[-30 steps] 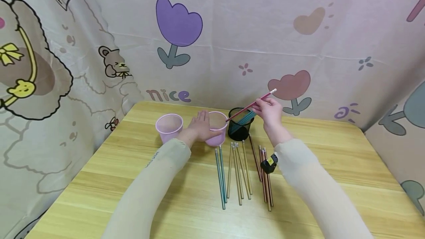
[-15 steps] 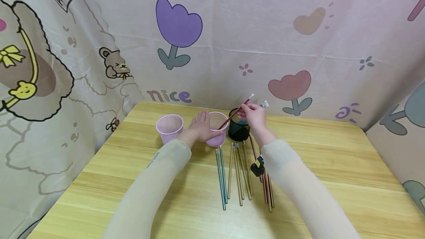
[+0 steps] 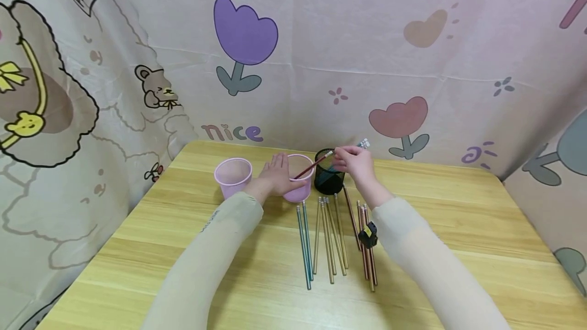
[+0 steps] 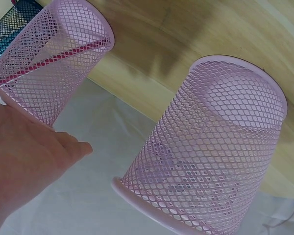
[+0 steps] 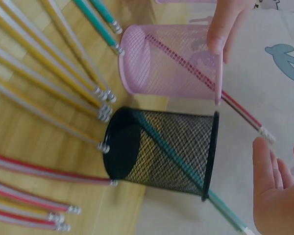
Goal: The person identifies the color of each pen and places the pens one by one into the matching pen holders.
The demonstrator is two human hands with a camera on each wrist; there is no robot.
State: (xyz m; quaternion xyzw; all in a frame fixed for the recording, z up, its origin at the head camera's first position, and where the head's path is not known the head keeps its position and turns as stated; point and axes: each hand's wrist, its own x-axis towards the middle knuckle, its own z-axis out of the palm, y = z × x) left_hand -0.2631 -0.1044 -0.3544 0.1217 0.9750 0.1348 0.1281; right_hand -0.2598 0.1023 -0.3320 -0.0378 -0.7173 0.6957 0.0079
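Observation:
My left hand (image 3: pixel 277 177) rests on the rim of the middle pink mesh pencil cup (image 3: pixel 298 195), its fingers straight and its thumb across the front. A red pencil (image 5: pixel 242 113) leans inside that cup, white eraser end up and out over the rim. Just beyond the eraser is my right hand (image 5: pixel 279 196), fingers extended and apart from the pencil. In the head view this hand (image 3: pixel 357 163) hovers above the black mesh pencil cup (image 3: pixel 327 185), where teal pencils (image 3: pixel 364 142) stand tilted. A second pink mesh cup (image 4: pixel 210 142) stands to the left with nothing visible inside.
On the wooden table (image 3: pixel 160 248) in front of the cups lie two teal pencils (image 3: pixel 304 248), several gold pencils (image 3: pixel 327 248) and several reddish pencils (image 3: pixel 367 258). A printed cloth (image 3: pixel 293 65) hangs directly behind the table.
My right hand lowered the red pencil leftward into the middle pink cup, released it and drew back slightly right. The pencil now leans lower in the cup. My left hand stays on the rim.

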